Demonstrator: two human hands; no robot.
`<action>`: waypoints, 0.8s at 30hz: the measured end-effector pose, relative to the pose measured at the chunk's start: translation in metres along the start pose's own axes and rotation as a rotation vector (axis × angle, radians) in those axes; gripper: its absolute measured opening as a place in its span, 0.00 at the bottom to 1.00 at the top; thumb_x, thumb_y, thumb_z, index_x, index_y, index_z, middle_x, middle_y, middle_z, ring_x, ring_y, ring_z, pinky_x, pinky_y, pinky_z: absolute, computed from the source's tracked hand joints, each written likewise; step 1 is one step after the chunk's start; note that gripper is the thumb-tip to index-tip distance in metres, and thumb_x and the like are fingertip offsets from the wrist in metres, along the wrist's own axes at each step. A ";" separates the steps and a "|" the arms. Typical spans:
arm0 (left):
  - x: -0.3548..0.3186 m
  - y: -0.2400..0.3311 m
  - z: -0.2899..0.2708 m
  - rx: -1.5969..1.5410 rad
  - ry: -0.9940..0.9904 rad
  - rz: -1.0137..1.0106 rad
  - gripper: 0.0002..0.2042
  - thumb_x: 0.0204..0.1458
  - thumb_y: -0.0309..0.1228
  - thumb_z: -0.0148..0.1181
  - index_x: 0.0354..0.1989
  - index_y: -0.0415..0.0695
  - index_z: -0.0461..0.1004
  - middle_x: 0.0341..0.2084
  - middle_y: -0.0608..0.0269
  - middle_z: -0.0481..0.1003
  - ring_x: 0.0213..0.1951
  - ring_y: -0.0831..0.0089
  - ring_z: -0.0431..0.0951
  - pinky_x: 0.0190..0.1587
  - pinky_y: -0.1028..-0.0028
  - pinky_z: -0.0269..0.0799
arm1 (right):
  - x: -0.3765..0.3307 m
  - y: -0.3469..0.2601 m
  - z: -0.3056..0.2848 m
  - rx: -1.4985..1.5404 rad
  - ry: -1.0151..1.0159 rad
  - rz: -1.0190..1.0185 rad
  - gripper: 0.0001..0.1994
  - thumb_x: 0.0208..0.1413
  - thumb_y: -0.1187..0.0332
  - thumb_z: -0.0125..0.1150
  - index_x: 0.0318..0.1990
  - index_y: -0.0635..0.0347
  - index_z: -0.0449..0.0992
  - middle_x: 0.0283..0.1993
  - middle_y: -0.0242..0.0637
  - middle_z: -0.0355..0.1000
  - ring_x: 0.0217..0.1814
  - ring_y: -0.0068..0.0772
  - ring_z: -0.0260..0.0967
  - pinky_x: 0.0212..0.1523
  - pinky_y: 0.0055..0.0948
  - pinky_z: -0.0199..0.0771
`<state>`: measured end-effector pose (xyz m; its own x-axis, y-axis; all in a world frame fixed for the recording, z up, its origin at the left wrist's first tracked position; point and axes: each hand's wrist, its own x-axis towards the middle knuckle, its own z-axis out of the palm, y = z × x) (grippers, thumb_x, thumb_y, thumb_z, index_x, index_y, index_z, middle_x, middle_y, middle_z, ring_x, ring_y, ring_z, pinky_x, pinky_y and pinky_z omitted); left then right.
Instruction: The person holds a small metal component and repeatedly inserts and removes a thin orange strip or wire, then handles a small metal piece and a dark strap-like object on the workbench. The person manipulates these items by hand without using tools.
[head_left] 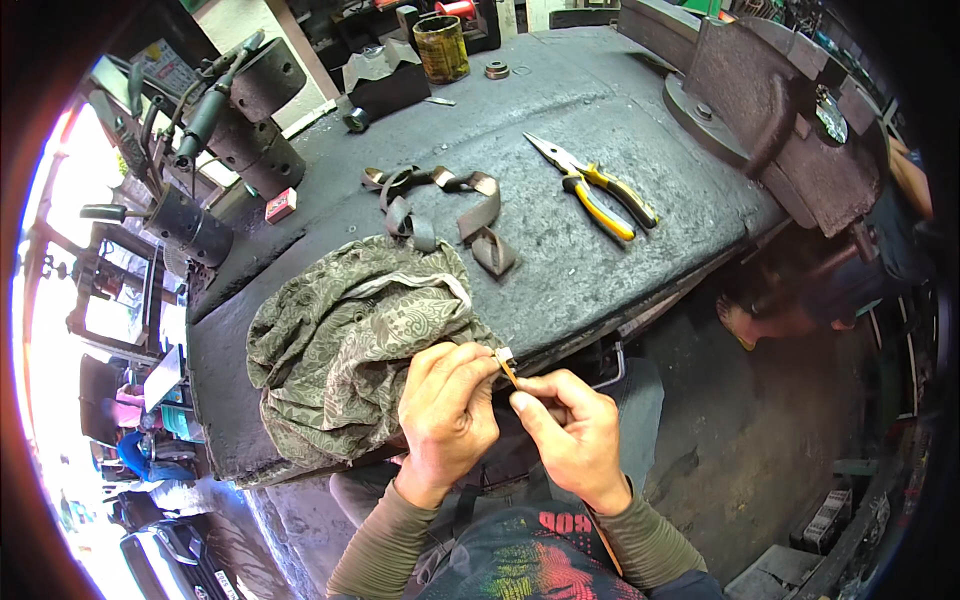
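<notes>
My left hand (450,412) and my right hand (572,428) meet just off the table's near edge, both with fingers pinched. Between them runs a short, narrow orange-brown strip (509,372) with a small whitish, shiny piece (504,354) at its upper end. The left fingertips grip beside that piece; the right thumb and forefinger pinch the lower end. What the strip is, I cannot make out. A crumpled green patterned cloth (350,340) lies beside my left hand. Beyond it are curled dark flat strips (478,215) and long-nose pliers (595,190) with yellow and black handles.
A large bench vise (775,120) is fixed at the right of the dark worktable (560,290). Dark cylinders holding tools (240,140) stand at the left, near a red matchbox (281,205). A stained yellow can (441,50) and a metal ring (496,69) sit at the back.
</notes>
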<state>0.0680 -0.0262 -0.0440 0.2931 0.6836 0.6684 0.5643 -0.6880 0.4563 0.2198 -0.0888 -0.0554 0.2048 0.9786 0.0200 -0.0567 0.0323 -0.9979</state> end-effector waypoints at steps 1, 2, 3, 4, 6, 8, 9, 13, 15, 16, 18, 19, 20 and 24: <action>0.000 0.000 0.001 -0.003 0.001 0.002 0.12 0.48 0.15 0.76 0.41 0.41 0.86 0.41 0.59 0.86 0.46 0.54 0.85 0.50 0.61 0.82 | 0.002 0.001 0.002 -0.042 0.001 -0.058 0.06 0.71 0.78 0.69 0.51 0.69 0.84 0.37 0.21 0.78 0.34 0.05 0.67 0.31 0.14 0.66; 0.000 0.000 0.002 -0.011 -0.002 0.000 0.12 0.48 0.15 0.76 0.41 0.41 0.86 0.41 0.59 0.86 0.46 0.54 0.85 0.50 0.61 0.82 | 0.004 0.002 0.002 -0.083 0.025 -0.078 0.06 0.71 0.79 0.69 0.51 0.69 0.84 0.37 0.22 0.78 0.34 0.05 0.67 0.31 0.14 0.67; 0.000 0.000 0.001 -0.009 0.000 0.011 0.12 0.48 0.15 0.76 0.41 0.40 0.86 0.42 0.59 0.86 0.46 0.54 0.85 0.50 0.61 0.82 | 0.005 0.003 0.004 0.016 0.029 -0.060 0.05 0.69 0.75 0.71 0.48 0.68 0.84 0.29 0.24 0.76 0.27 0.06 0.62 0.24 0.20 0.61; 0.000 0.000 0.002 -0.016 -0.011 0.004 0.13 0.48 0.15 0.75 0.41 0.40 0.86 0.41 0.58 0.86 0.46 0.54 0.85 0.50 0.61 0.82 | 0.005 0.004 0.003 0.018 0.047 -0.073 0.05 0.69 0.75 0.71 0.47 0.68 0.84 0.29 0.24 0.75 0.26 0.06 0.61 0.23 0.20 0.61; 0.000 0.001 0.001 -0.021 -0.001 -0.002 0.13 0.48 0.15 0.75 0.42 0.40 0.85 0.41 0.58 0.86 0.45 0.54 0.84 0.50 0.61 0.82 | 0.003 0.004 0.003 0.053 0.042 -0.119 0.05 0.69 0.75 0.71 0.47 0.68 0.84 0.28 0.24 0.74 0.26 0.06 0.61 0.23 0.21 0.60; 0.000 0.001 0.000 -0.006 0.001 -0.006 0.12 0.48 0.15 0.75 0.41 0.41 0.85 0.41 0.58 0.86 0.46 0.54 0.84 0.50 0.61 0.82 | -0.001 0.003 -0.001 -0.052 -0.002 -0.040 0.05 0.71 0.77 0.70 0.50 0.68 0.84 0.36 0.21 0.77 0.33 0.05 0.66 0.30 0.14 0.65; 0.000 0.002 0.000 -0.007 -0.002 -0.008 0.12 0.48 0.15 0.75 0.40 0.41 0.85 0.41 0.58 0.86 0.46 0.54 0.84 0.50 0.61 0.82 | -0.001 0.004 -0.002 -0.083 -0.006 -0.061 0.06 0.71 0.77 0.70 0.50 0.68 0.84 0.36 0.21 0.78 0.33 0.05 0.66 0.30 0.13 0.65; 0.000 0.002 0.001 -0.013 -0.003 -0.005 0.12 0.48 0.15 0.75 0.40 0.41 0.85 0.41 0.59 0.86 0.45 0.54 0.84 0.50 0.61 0.82 | 0.002 0.006 -0.001 -0.066 0.042 -0.096 0.05 0.70 0.75 0.71 0.48 0.68 0.84 0.30 0.24 0.76 0.27 0.06 0.62 0.25 0.19 0.62; 0.000 0.003 0.001 -0.017 0.001 -0.018 0.12 0.48 0.15 0.75 0.40 0.41 0.85 0.41 0.59 0.86 0.45 0.54 0.84 0.49 0.61 0.82 | 0.002 0.006 0.000 0.013 0.044 -0.174 0.06 0.69 0.74 0.71 0.47 0.68 0.84 0.28 0.25 0.76 0.24 0.07 0.60 0.22 0.22 0.60; 0.000 0.002 0.000 -0.016 0.013 -0.007 0.12 0.48 0.15 0.75 0.40 0.41 0.85 0.41 0.59 0.86 0.46 0.54 0.84 0.49 0.61 0.82 | 0.003 0.006 0.001 -0.041 0.036 -0.109 0.06 0.69 0.74 0.72 0.47 0.68 0.84 0.28 0.25 0.76 0.24 0.07 0.60 0.22 0.21 0.60; 0.000 0.002 0.001 -0.023 -0.003 -0.022 0.12 0.48 0.15 0.75 0.40 0.41 0.85 0.41 0.59 0.86 0.46 0.54 0.84 0.50 0.61 0.82 | 0.006 0.005 0.001 -0.057 0.050 -0.066 0.06 0.68 0.75 0.72 0.48 0.68 0.85 0.29 0.25 0.78 0.25 0.06 0.61 0.23 0.20 0.60; 0.000 0.002 0.000 -0.028 -0.008 -0.018 0.12 0.48 0.15 0.75 0.40 0.41 0.85 0.41 0.59 0.86 0.46 0.54 0.84 0.50 0.61 0.82 | 0.007 0.004 0.001 -0.034 0.040 -0.048 0.05 0.68 0.76 0.72 0.48 0.68 0.85 0.30 0.25 0.78 0.25 0.06 0.61 0.23 0.20 0.61; 0.000 0.002 0.001 -0.031 -0.012 -0.008 0.12 0.48 0.14 0.75 0.40 0.41 0.85 0.41 0.59 0.86 0.46 0.53 0.84 0.50 0.61 0.82 | 0.006 0.003 0.001 -0.047 0.034 -0.097 0.05 0.69 0.76 0.72 0.48 0.68 0.85 0.29 0.25 0.77 0.25 0.06 0.61 0.23 0.20 0.60; -0.002 0.001 0.001 -0.024 0.006 -0.011 0.13 0.48 0.14 0.74 0.42 0.41 0.85 0.42 0.59 0.86 0.46 0.54 0.84 0.50 0.62 0.82 | 0.004 0.002 -0.001 0.006 0.003 -0.101 0.05 0.70 0.78 0.70 0.50 0.68 0.84 0.34 0.21 0.76 0.31 0.05 0.64 0.29 0.15 0.63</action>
<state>0.0686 -0.0280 -0.0449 0.2824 0.6896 0.6668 0.5485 -0.6864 0.4775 0.2216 -0.0852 -0.0572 0.2127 0.9697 0.1205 -0.0418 0.1322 -0.9903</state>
